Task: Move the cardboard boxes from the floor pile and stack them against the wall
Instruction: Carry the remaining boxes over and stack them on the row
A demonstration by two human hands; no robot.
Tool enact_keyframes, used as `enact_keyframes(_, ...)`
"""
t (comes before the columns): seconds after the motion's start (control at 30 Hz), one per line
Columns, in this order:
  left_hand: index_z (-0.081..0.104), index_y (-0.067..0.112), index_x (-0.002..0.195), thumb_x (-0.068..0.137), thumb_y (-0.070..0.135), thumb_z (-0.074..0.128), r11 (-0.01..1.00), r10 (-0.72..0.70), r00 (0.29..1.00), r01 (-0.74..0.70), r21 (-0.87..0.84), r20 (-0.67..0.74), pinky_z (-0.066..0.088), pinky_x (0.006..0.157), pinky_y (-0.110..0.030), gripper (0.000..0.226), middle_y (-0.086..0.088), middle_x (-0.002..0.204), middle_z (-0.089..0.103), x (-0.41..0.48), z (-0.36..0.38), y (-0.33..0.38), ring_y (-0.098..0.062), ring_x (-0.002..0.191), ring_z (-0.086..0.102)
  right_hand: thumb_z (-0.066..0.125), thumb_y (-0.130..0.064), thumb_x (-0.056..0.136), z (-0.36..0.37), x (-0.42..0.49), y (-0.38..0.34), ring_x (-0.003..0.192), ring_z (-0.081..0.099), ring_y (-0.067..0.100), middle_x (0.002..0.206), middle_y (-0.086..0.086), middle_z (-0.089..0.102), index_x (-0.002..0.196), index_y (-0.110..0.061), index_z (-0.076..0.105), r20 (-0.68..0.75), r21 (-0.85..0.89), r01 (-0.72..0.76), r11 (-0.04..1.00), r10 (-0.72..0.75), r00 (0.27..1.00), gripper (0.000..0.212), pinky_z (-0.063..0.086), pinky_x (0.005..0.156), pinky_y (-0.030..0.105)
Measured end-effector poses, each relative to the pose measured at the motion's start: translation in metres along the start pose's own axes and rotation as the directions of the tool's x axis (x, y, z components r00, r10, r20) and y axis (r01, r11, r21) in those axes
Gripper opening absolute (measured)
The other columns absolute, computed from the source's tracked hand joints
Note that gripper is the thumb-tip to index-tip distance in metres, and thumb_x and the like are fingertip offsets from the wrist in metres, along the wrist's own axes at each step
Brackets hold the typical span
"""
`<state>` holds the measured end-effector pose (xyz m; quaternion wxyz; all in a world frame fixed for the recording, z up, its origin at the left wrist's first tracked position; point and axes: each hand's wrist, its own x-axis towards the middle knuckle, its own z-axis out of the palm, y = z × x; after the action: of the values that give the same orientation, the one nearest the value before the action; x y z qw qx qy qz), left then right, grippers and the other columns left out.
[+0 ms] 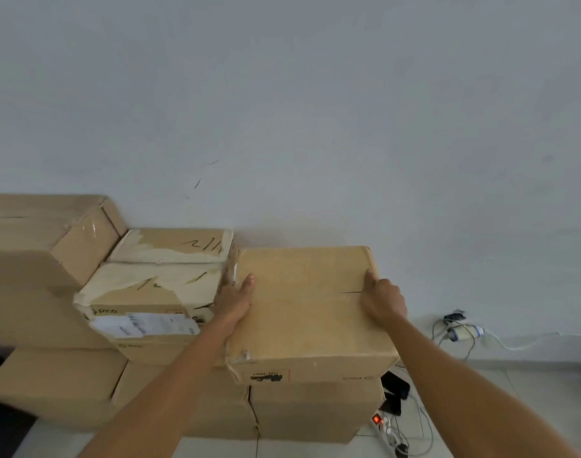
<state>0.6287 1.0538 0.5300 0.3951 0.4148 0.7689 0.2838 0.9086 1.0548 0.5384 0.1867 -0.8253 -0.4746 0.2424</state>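
Against the wall [282, 94], toward six o'clock of the view, a cardboard box [309, 312] is sitting on top of a lower box [315, 408] at the right end of the row of boxes [61, 385]; whether its far edge is touching the wall cannot be told. The left hand [234, 302] is clasping the box's edge at nine o'clock, thumb lying on the top face and fingers passing out of sight down the side; the right hand [383, 300] is gripping the opposite edge at three o'clock likewise. A taped box [150, 285] bearing a white label is standing just beside it at nine o'clock. At four o'clock of the held box, a power strip [378, 419] with a lit red switch and loose cables [414, 434] are lying on the floor [530, 391] near the foot of the lower box. The step in hand appears to be the setting of this box on top of the row. The next move is probably calling for squaring it flush with the box beneath, then releasing both hands and fetching another box from the floor pile, which is lying outside the view.
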Motion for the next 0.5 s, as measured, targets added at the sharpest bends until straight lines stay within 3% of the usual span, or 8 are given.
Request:
enact_keyframes(0.1,0.031,-0.002,0.145,0.093,0.062,0.038,1.0,-0.009,1.0,0.009,0.01,-0.012,0.038,0.106,-0.043,0.082,-0.019,0.146,0.041,0.018,0.007,0.007,-0.034,0.132,0.042,0.021,-0.058,0.098,0.008,0.024,-0.01,0.111,0.055,0.036,0.121,0.017,0.058,0.12,-0.003,0.054,0.024,0.029,0.01,1.0,-0.011,1.0,0.067,0.04,0.085,0.038)
enact_keyframes(0.3,0.041,-0.004,0.138,0.093,0.062,0.037,0.996,-0.066,0.998,0.066,0.061,-0.002,0.043,0.102,-0.045,0.08,-0.022,0.137,0.05,0.059,0.015,0.003,-0.038,0.124,0.049,0.024,-0.061,0.097,0.036,0.057,-0.02,0.108,0.056,0.036,0.119,0.017,0.059,0.119,-0.004,0.052,0.085,0.007,-0.023,1.0,0.022,0.996,0.067,0.042,0.088,0.04)
enact_keyframes(0.5,0.041,-0.005,0.137,0.097,0.055,0.034,0.997,-0.027,1.0,0.026,0.077,0.005,0.043,0.092,-0.037,0.073,-0.021,0.134,0.051,0.09,0.019,0.008,-0.036,0.12,0.052,0.023,-0.058,0.098,0.042,0.078,-0.038,0.111,0.055,0.036,0.122,0.017,0.057,0.123,-0.003,0.048,0.078,-0.051,-0.04,0.998,0.044,0.996,0.066,0.041,0.089,0.04)
